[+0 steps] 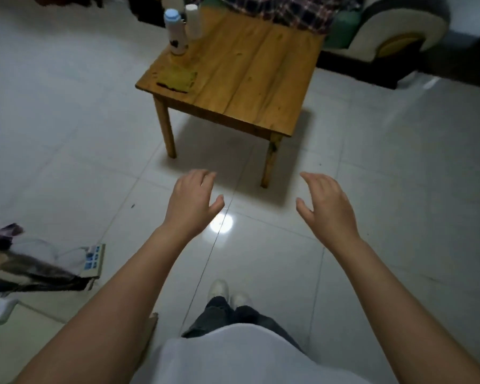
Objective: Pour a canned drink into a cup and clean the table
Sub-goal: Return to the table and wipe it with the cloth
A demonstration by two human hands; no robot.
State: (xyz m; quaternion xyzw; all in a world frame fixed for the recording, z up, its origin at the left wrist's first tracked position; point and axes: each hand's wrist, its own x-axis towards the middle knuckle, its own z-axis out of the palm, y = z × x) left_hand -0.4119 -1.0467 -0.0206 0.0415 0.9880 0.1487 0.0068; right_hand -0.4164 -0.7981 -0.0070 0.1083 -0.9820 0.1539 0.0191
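Observation:
A low wooden table (250, 67) stands ahead of me on the tiled floor. At its far left corner stands a white drink container with a light blue top (175, 33), and a tall white cup (192, 22) is just behind it. A yellow cloth (179, 79) lies flat near the table's left edge. My left hand (191, 203) and my right hand (326, 206) hover over the floor short of the table, palms down, fingers relaxed and spread, holding nothing.
A sofa with a plaid cloth (288, 9) and a padded armrest (399, 31) stands behind the table. Clothes and a white power strip (93, 260) lie on the floor at the left. My feet (227, 293) are on the glossy tiles below.

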